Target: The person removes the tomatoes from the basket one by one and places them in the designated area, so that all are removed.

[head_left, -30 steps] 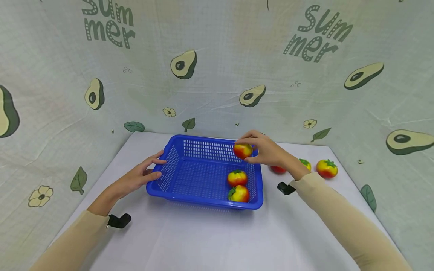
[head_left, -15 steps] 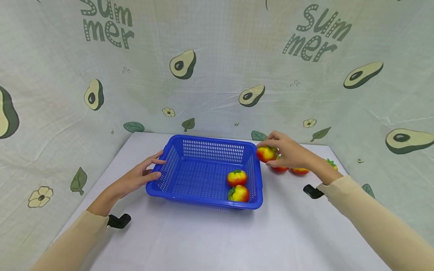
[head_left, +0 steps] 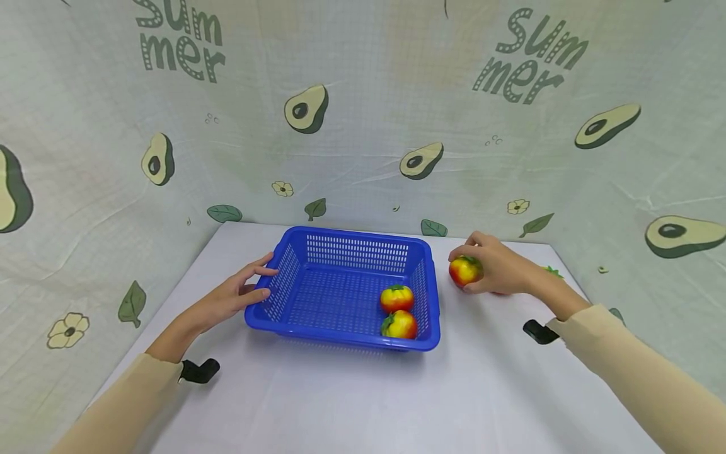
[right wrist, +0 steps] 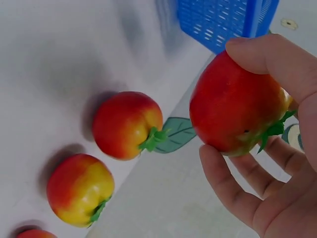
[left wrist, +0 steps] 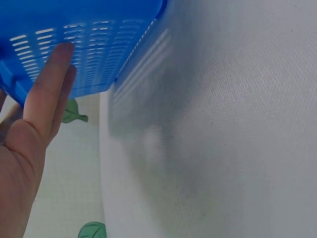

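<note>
Currently | right fingers (right wrist: 225, 182) pinch tomato (head_left: 465, 271) | gap before basket's right rim (head_left: 433, 293)

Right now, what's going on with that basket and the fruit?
A person holds a red-and-yellow fruit in the right hand, just outside the blue basket, off its right side. The left hand rests its fingers against the basket's left side. Two similar fruits sit inside, near the right end. The right wrist view shows three more fruits on the table.
</note>
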{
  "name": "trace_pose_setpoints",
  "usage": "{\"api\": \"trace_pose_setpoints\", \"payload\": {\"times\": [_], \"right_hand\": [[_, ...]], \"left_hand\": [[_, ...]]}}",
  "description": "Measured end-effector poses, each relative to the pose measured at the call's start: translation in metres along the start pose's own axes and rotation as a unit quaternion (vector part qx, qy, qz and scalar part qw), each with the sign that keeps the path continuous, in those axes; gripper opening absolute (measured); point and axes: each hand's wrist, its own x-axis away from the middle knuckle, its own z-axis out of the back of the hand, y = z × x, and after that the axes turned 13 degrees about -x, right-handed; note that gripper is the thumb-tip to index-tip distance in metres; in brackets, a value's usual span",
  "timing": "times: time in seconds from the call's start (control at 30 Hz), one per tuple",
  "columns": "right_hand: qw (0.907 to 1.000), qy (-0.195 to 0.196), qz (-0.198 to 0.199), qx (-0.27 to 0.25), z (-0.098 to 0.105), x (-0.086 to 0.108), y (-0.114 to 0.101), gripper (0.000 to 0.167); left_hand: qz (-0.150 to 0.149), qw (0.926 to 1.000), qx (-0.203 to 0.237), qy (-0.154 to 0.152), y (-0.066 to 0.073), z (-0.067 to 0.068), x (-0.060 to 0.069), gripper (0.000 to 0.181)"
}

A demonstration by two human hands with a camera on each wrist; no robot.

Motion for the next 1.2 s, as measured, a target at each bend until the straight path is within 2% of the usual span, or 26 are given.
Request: {"api": "trace_pose_setpoints", "payload": {"times": [0.57, 0.77, 1.2], "right_hand": [[0.9995, -0.017, -0.021, 0.016, -0.035, 0.022, 0.025, 0.051], [0.9990, -0.018, -0.041, 0.007, -0.047, 0.033, 0.032, 0.053], [0.9987, 0.026, -0.045, -0.002, -0.065, 0.047, 0.043, 0.056]], "left_hand": [[0.000, 1.0000, 0.000, -0.003, 0.002, 0.000, 0.001, 0.049], [0.000, 1.0000, 0.000, -0.004, 0.001, 0.000, 0.000, 0.049], [0.006, 1.0000, -0.001, -0.003, 0.000, 0.000, -0.001, 0.049]]}}
